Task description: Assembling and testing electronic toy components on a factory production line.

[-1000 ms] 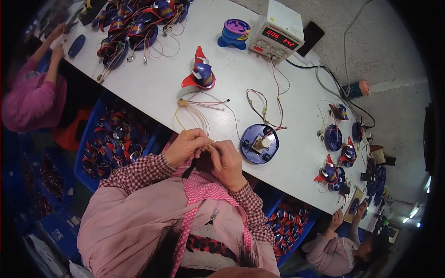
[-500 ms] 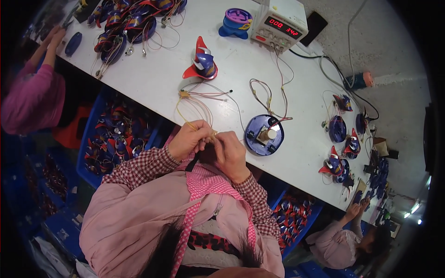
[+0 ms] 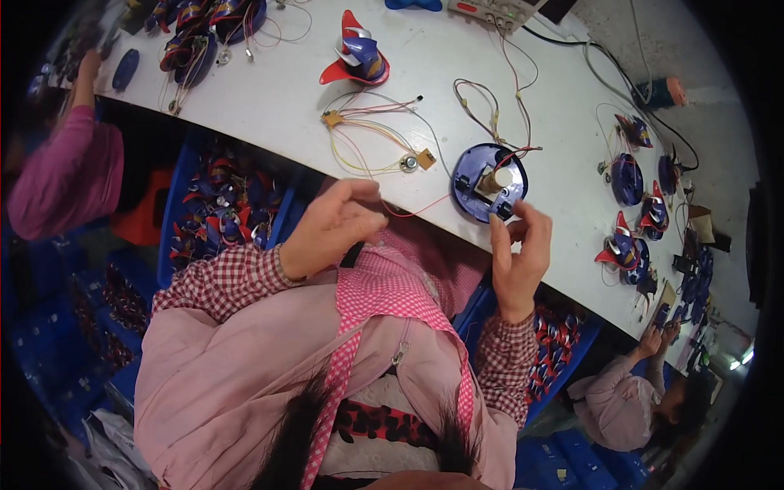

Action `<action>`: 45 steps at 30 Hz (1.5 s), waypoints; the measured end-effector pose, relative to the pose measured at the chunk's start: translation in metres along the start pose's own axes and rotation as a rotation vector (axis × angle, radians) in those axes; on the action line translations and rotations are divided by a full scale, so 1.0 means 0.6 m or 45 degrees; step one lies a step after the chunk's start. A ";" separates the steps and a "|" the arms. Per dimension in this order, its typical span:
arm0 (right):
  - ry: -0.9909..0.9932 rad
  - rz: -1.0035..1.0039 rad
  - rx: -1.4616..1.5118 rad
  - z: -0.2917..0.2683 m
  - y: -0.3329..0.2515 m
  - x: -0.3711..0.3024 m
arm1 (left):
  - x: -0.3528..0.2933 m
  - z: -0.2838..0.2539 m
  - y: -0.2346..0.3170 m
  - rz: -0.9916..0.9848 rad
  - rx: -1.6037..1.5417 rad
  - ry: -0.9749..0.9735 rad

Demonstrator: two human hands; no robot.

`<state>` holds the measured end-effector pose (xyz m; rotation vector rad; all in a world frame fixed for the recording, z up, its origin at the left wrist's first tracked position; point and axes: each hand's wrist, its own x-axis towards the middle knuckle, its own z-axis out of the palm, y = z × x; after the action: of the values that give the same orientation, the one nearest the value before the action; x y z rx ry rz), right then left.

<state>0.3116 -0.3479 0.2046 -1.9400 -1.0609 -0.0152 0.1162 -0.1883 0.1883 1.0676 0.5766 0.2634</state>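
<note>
My left hand point(image 3: 336, 229) is at the table's front edge, its fingers apart and nothing seen in them. Beyond it lies a wired bundle with a small tan circuit board point(image 3: 331, 119), a round metal part point(image 3: 409, 163) and a second small board point(image 3: 425, 158). My right hand point(image 3: 523, 255) is at the near rim of a round blue-purple plastic base point(image 3: 465, 205), thumb and fingers apart; whether they touch the rim I cannot tell. Inside the base sit a white round part and black pieces. A thin red wire point(image 3: 400, 214) runs from the bundle toward the base.
A red and blue winged plastic piece point(image 3: 359, 61) stands farther back. Cables lead from the base to a power supply point(image 3: 490, 11). Similar parts lie piled at far left and right. Blue bins point(image 3: 174, 208) flank me below the table; co-workers sit on both sides.
My hands have come apart and let go of the wired part, which now lies on the table. My right hand has moved right to the base. The whole view has shifted.
</note>
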 end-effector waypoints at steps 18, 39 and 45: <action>-0.052 -0.183 -0.186 0.050 0.038 0.038 | 0.204 0.111 -0.050 1.009 1.509 -0.074; 0.355 0.241 -0.143 -0.035 0.119 0.063 | 0.159 -0.187 0.036 0.880 1.938 0.594; -0.343 -0.500 -0.084 0.137 -0.093 0.069 | 0.245 -0.188 0.067 0.851 1.791 0.524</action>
<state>0.2690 -0.2491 0.2109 -1.7957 -1.6268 -0.0064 0.1764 -0.0160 0.1372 2.6167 0.7563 0.7165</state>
